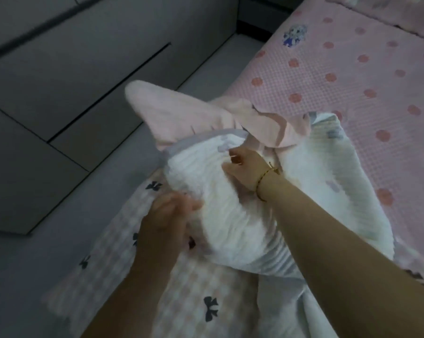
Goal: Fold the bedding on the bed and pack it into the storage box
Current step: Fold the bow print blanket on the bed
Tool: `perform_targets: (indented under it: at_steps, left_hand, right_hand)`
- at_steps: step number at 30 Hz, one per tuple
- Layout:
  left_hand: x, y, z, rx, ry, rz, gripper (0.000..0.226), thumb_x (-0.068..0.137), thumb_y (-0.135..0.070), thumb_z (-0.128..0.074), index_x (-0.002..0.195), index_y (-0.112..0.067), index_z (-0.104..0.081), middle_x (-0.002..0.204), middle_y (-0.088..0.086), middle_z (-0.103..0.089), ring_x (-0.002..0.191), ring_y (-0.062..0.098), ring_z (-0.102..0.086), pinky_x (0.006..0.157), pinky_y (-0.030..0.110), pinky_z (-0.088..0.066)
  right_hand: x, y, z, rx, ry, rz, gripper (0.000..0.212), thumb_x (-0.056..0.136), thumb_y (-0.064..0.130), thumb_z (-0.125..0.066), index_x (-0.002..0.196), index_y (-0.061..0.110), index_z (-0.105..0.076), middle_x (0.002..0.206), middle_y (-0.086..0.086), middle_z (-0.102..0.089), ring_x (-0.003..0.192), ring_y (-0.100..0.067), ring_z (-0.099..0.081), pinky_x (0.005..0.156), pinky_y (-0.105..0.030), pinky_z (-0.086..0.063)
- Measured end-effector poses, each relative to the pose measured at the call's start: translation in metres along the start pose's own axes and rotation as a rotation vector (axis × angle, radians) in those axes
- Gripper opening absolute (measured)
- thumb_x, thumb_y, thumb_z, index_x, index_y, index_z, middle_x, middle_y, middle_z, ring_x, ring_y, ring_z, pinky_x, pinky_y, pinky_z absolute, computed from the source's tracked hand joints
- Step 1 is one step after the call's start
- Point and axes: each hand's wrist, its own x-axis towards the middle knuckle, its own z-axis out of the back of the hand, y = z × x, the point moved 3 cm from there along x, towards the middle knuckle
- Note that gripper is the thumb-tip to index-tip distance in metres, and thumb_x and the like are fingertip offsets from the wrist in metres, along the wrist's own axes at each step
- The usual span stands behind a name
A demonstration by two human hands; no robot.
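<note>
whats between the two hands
The bunched white quilt fills the stretch between the left hand and the right hand, in the head view.

Pinches bunched white quilt (232,215) with right hand (246,167), grips its edge with blurred left hand (167,215), atop bow-print checked cover (181,289).

The flat pink dotted sheet (340,69) of the bed lies bare to the right and far side, leaving wide room there. A heaped white blanket (230,215) fills the bed's near edge, and a pink cloth (171,111) rises just behind it, blocking a straight reach across. Both hands work this heap: the right hand (245,167) pinches its top, its forearm lying across the right flank; the left hand (167,215), blurred, is at the left flank. A checked cover (181,289) spreads below them. Left of the bed, a narrow floor strip (132,142) runs along grey cabinet fronts (84,57), which wall that side.
</note>
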Motion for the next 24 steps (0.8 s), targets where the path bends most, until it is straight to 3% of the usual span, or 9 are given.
perform_targets:
  at_steps: [3, 6, 8, 11, 13, 15, 19, 22, 24]
  left_hand:
    - [0.013, 0.065, 0.019, -0.167, -0.133, 0.308, 0.029, 0.097, -0.015, -0.042, 0.073, -0.018, -0.059, 0.097, -0.001, -0.061, 0.096, 0.02, -0.056, 0.078, 0.023, -0.041]
    - [0.024, 0.091, 0.019, -0.561, -0.06, 0.548, 0.014, 0.097, -0.009, -0.042, 0.104, -0.011, -0.054, 0.1, 0.005, -0.066, 0.086, 0.014, -0.064, 0.073, 0.021, -0.051]
    - [0.033, 0.104, 0.024, -0.622, -0.01, 0.625, 0.037, 0.095, -0.008, -0.046, 0.131, -0.004, -0.042, 0.121, 0.013, -0.057, 0.095, 0.02, -0.062, 0.075, 0.025, -0.053]
    - [0.044, 0.102, 0.025, -0.627, 0.107, 0.674, 0.033, 0.093, -0.009, -0.05, 0.124, 0.003, -0.05, 0.108, 0.012, -0.063, 0.085, 0.019, -0.062, 0.064, 0.028, -0.057]
    - [0.048, 0.094, 0.027, -0.668, 0.149, 0.682, 0.034, 0.091, -0.01, -0.053, 0.123, 0.003, -0.054, 0.107, 0.013, -0.065, 0.087, 0.021, -0.063, 0.066, 0.033, -0.056]
    - [0.049, 0.079, 0.033, -0.693, 0.155, 0.613, 0.033, 0.091, -0.008, -0.053, 0.121, 0.002, -0.056, 0.114, 0.017, -0.063, 0.092, 0.024, -0.064, 0.071, 0.035, -0.058]
    - [0.043, 0.053, 0.078, -0.693, -0.038, 0.443, 0.028, 0.085, -0.011, -0.061, 0.112, -0.003, -0.062, 0.103, 0.012, -0.069, 0.086, 0.021, -0.07, 0.069, 0.033, -0.058]
    - [0.035, 0.042, 0.106, -0.666, -0.091, 0.309, 0.01, 0.09, -0.01, -0.054, 0.095, -0.016, -0.061, 0.089, -0.002, -0.067, 0.072, 0.006, -0.068, 0.063, 0.024, -0.055]
    - [0.034, 0.043, 0.108, -0.731, -0.009, 0.342, 0.014, 0.095, -0.018, -0.047, 0.092, -0.018, -0.061, 0.089, -0.003, -0.069, 0.082, 0.008, -0.067, 0.075, 0.028, -0.053]
  right_hand:
    - [-0.024, -0.017, -0.031, -0.302, -0.149, 0.076, 0.047, 0.091, 0.017, -0.052, 0.134, 0.005, -0.041, 0.138, -0.014, -0.043, 0.126, -0.026, -0.042, 0.101, -0.025, -0.031]
    - [-0.08, -0.024, -0.048, -0.339, -0.686, 0.468, 0.026, 0.083, 0.022, -0.047, 0.101, 0.005, -0.057, 0.099, -0.022, -0.062, 0.097, -0.023, -0.051, 0.086, -0.026, -0.038]
    - [-0.121, -0.036, -0.076, -0.39, -0.672, 0.599, 0.014, 0.088, 0.028, -0.045, 0.087, 0.013, -0.046, 0.077, -0.016, -0.061, 0.079, -0.019, -0.044, 0.071, -0.026, -0.036]
    - [-0.165, -0.064, -0.111, -0.678, -0.507, 0.653, 0.022, 0.083, 0.041, -0.045, 0.084, 0.019, -0.042, 0.072, -0.006, -0.065, 0.078, -0.017, -0.043, 0.071, -0.028, -0.034]
    - [-0.174, -0.086, -0.125, -0.872, -0.478, 0.539, 0.035, 0.07, 0.041, -0.047, 0.096, 0.018, -0.047, 0.09, -0.007, -0.07, 0.097, -0.022, -0.046, 0.094, -0.038, -0.031]
    - [-0.167, -0.102, -0.127, -1.024, -0.433, 0.398, 0.055, 0.063, 0.036, -0.049, 0.114, 0.016, -0.046, 0.117, -0.012, -0.061, 0.113, -0.029, -0.041, 0.111, -0.05, -0.008]
    - [-0.141, -0.089, -0.104, -1.05, -0.631, 0.325, 0.056, 0.078, 0.036, -0.04, 0.13, 0.015, -0.037, 0.127, -0.015, -0.052, 0.132, -0.033, -0.022, 0.111, -0.051, 0.013]
    - [-0.122, -0.064, -0.095, -1.043, -0.697, 0.394, 0.037, 0.093, 0.027, -0.036, 0.126, 0.013, -0.044, 0.125, -0.015, -0.05, 0.131, -0.032, -0.033, 0.108, -0.06, -0.015]
    - [-0.112, -0.047, -0.095, -0.973, -0.437, 0.254, 0.026, 0.089, 0.017, -0.041, 0.11, 0.01, -0.056, 0.114, -0.012, -0.062, 0.106, -0.029, -0.056, 0.089, -0.044, -0.05]
